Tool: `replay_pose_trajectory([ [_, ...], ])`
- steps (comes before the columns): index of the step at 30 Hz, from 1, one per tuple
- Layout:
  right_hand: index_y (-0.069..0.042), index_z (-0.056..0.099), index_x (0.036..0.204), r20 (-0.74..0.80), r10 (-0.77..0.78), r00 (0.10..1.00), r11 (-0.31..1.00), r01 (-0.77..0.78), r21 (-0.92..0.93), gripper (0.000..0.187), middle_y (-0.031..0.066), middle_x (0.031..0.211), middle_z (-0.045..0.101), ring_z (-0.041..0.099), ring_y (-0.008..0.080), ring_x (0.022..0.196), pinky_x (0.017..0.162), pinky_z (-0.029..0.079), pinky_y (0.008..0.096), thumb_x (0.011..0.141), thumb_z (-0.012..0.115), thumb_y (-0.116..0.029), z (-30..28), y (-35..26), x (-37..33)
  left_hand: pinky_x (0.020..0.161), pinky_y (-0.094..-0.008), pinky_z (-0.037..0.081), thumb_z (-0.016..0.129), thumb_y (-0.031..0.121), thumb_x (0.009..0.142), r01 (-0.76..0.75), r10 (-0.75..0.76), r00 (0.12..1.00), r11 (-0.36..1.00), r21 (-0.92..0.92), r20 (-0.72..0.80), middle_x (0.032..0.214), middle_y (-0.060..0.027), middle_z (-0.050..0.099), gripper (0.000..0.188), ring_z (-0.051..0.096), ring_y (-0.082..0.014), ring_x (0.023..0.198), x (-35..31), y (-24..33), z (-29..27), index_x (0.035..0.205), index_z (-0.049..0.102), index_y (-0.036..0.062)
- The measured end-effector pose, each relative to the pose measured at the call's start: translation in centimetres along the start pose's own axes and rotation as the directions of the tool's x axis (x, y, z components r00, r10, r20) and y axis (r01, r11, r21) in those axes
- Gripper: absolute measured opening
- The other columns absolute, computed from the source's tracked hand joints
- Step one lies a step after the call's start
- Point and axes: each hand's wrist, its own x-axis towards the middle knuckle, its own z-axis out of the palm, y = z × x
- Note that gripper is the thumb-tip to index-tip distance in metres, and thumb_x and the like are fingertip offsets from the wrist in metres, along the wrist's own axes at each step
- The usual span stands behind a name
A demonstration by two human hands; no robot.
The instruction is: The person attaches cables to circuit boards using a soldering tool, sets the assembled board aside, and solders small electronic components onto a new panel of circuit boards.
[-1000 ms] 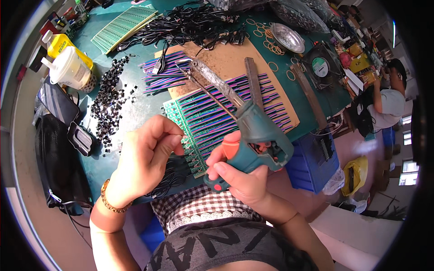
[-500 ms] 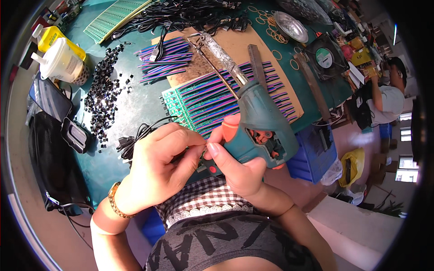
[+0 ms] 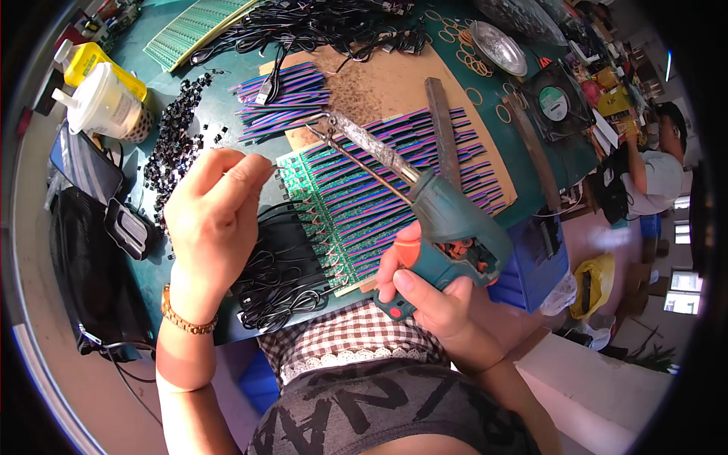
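My right hand (image 3: 432, 297) is wrapped round the handle of a teal soldering gun (image 3: 469, 227), whose metal tube and thin rod reach up and left over the boards. With thumb and fingers pinched, my left hand (image 3: 216, 216) hovers at the upper left corner of a panel of green circuit boards (image 3: 322, 227). A small dark tip shows at its fingers, too small to name. Rows of purple, blue and black wires (image 3: 379, 178) run across the panel, and a metal bar (image 3: 444, 133) lies on them. Black cables (image 3: 280, 277) with coiled ends lie along the panel's left edge.
Small black components (image 3: 178, 136) are heaped at left, near a drink cup (image 3: 110, 106), a yellow bottle (image 3: 87, 64) and a black bag (image 3: 95, 265). Rubber bands (image 3: 474, 57), a metal dish (image 3: 498, 48) and a fan (image 3: 557, 102) lie at right. A blue bin (image 3: 531, 262) stands below; another person (image 3: 652, 171) sits beyond.
My hands have moved apart from meeting in front of me. The left went up and left to the panel's corner; the right, with the soldering gun, shifted slightly right and down, uncovering the coiled cables.
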Motion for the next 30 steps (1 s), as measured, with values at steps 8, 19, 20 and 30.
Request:
replay_pose_trajectory([
  [8,-0.002,0.045,0.119,-0.016,0.066,0.998,0.989,-0.067,-0.132,0.036,0.0133,0.08,0.059,0.057,0.015,0.064,0.058,0.049,0.0268,0.086,0.06,-0.007,-2.1,0.7,-3.3,0.059,-0.0288,0.049,0.07,0.01,0.072,0.431,-0.368,0.86,0.895,-0.115,0.353,0.072,-0.0068,0.063,0.008,0.061,-0.0179,0.06,-1.0,-0.9,2.4,0.078,0.069,0.004],
  [19,-0.003,0.053,0.088,0.012,0.167,0.986,0.957,-0.159,-0.241,0.006,0.0025,0.073,0.054,0.051,0.0103,0.064,0.059,0.041,0.0248,0.085,0.057,-0.001,-2.5,0.3,-3.6,0.059,-0.0304,0.05,0.068,0.009,0.068,0.515,-0.427,0.802,0.848,-0.123,0.417,0.068,-0.0092,0.062,0.009,0.061,-0.0195,0.059,-0.7,-0.9,2.9,0.072,0.067,0.0013],
  [20,-0.001,0.048,0.104,0.085,0.122,0.989,0.939,-0.087,-0.333,0.02,0.0067,0.077,0.056,0.055,0.0132,0.067,0.062,0.047,0.0274,0.086,0.058,-0.004,-2.7,0.5,-3.4,0.059,-0.0304,0.05,0.068,0.009,0.068,0.535,-0.445,0.786,0.838,-0.11,0.43,0.068,-0.0092,0.062,0.009,0.061,-0.0195,0.059,-0.7,-0.8,2.9,0.072,0.067,0.0013],
  [30,0.003,0.057,0.092,0.084,0.104,0.991,0.827,-0.039,-0.561,0.012,0.0111,0.079,0.06,0.061,0.0155,0.07,0.063,0.051,0.0289,0.088,0.057,-0.009,-2.7,1.3,-3.9,0.063,-0.0356,0.05,0.068,0.01,0.067,0.501,-0.454,0.821,0.863,-0.056,0.347,0.068,-0.0103,0.062,0.007,0.062,-0.0257,0.064,-0.9,-0.3,3.2,0.068,0.067,0.0037],
])
